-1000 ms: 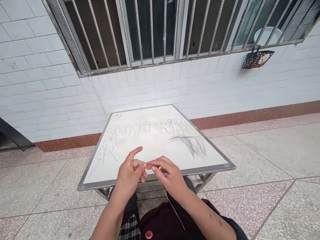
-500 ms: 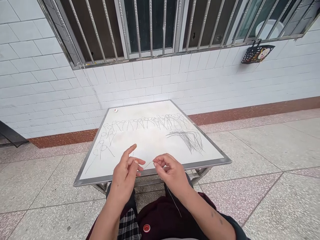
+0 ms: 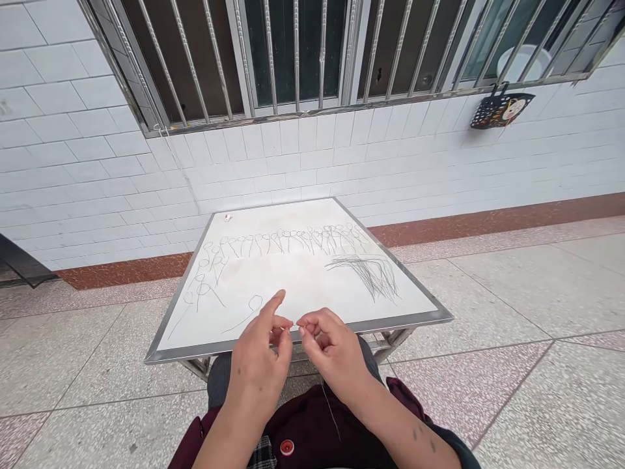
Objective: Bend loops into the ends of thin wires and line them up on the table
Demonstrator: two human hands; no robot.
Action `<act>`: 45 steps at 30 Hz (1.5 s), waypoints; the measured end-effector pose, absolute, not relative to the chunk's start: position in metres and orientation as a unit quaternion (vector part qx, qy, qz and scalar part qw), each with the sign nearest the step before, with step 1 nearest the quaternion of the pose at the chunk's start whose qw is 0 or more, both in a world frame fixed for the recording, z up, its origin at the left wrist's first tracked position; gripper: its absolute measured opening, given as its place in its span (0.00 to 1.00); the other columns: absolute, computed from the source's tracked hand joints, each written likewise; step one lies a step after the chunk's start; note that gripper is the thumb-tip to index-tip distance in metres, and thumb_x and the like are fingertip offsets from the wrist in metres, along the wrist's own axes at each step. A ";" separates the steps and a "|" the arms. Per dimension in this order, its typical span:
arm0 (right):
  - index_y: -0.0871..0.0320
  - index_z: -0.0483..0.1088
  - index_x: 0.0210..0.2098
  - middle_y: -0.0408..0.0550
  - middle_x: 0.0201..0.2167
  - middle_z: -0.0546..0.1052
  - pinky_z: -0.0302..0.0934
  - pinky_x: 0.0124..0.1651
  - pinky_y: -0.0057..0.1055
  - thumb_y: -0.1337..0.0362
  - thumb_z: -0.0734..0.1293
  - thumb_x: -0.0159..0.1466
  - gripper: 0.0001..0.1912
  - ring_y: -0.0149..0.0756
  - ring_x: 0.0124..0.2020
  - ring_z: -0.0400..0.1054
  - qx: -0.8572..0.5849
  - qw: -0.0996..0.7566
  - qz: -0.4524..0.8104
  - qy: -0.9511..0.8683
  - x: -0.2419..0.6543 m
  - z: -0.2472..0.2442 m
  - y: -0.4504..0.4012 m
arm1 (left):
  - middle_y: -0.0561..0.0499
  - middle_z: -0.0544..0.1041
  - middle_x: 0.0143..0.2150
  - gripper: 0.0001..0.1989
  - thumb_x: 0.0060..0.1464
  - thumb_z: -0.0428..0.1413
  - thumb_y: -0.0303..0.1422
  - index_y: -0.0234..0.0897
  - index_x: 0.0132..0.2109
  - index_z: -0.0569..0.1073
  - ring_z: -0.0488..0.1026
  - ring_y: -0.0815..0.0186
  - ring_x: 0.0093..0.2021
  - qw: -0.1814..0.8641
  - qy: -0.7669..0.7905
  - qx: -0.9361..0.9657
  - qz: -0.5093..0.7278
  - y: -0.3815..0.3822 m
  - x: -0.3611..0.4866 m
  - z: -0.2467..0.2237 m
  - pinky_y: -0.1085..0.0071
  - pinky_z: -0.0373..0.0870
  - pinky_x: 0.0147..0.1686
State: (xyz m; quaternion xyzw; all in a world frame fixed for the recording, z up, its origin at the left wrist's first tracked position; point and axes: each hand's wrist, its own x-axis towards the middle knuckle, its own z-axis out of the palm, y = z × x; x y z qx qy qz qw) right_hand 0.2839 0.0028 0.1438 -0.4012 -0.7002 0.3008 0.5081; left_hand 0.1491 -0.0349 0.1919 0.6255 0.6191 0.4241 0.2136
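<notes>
My right hand (image 3: 334, 345) pinches a thin wire (image 3: 331, 410) between thumb and fingertips; its long tail hangs below the hand over my dark clothing. Almost touching those fingertips, my left hand (image 3: 261, 355) has thumb and fingers closed at the wire's other end, its index finger raised. The short stretch between the hands is mostly hidden by fingers. Just behind my left hand, a looped wire (image 3: 255, 302) lies on the white table (image 3: 288, 280). A row of similar looped wires (image 3: 266, 242) crosses the tabletop, and a bundle of loose wires (image 3: 368, 277) lies on the right.
A small red-and-white item (image 3: 228, 217) sits at the table's far left corner. Behind the table stands a white tiled wall (image 3: 293, 150) with a barred window (image 3: 297, 58). A patterned bag (image 3: 502, 109) hangs from the bars at right.
My left hand has moved right, up to the right fingertips, uncovering the looped wire on the table. The gap between the hands has narrowed; the right hand has hardly shifted.
</notes>
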 end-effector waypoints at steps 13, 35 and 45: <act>0.56 0.68 0.34 0.44 0.30 0.71 0.63 0.27 0.23 0.68 0.62 0.63 0.04 0.29 0.28 0.66 -0.399 0.494 0.281 -0.720 0.282 0.140 0.005 | 0.52 0.74 0.39 0.25 0.59 0.50 0.30 0.48 0.63 0.58 0.72 0.66 0.38 0.117 0.604 0.682 0.395 -0.033 0.153 0.178 0.68 0.71 0.40; 0.56 0.65 0.33 0.42 0.29 0.70 0.60 0.32 0.25 0.69 0.61 0.63 0.04 0.29 0.29 0.65 -0.378 0.507 0.250 -0.733 0.280 0.140 -0.003 | 0.53 0.73 0.33 0.24 0.59 0.50 0.27 0.42 0.61 0.61 0.70 0.68 0.33 0.020 0.595 0.678 0.431 -0.035 0.158 0.169 0.69 0.72 0.35; 0.56 0.68 0.36 0.44 0.31 0.71 0.62 0.32 0.26 0.69 0.61 0.64 0.05 0.30 0.30 0.66 -0.383 0.503 0.285 -0.720 0.286 0.141 0.003 | 0.55 0.75 0.39 0.28 0.60 0.48 0.29 0.51 0.65 0.52 0.72 0.69 0.34 0.127 0.593 0.687 0.400 -0.036 0.152 0.175 0.69 0.72 0.37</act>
